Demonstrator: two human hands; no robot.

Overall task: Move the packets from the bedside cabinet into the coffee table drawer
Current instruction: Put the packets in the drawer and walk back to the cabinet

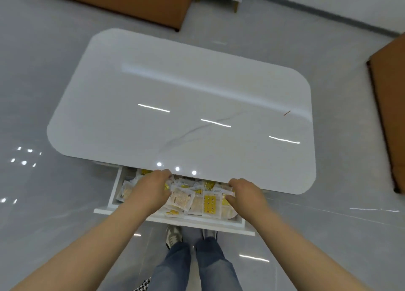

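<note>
Packets point(198, 199) lie heaped inside the open drawer point(175, 221), which is under the white surface point(186, 104). Left hand point(151, 187) rests on the heap at the drawer's left, fingers bent down; whether it grips cannot be told. Right hand point(243, 192) holds packets at the drawer's right end, fingers and thumb curled.

Glossy marbled coffee table point(197, 88), shiny plastic packets point(183, 199), polished floor point(43, 71).

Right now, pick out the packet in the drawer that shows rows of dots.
The bright yellow packet lying flat beside the right hand, near the front of the drawer. Its neighbour, the pale packet by the left hand, is plain peach.
</note>
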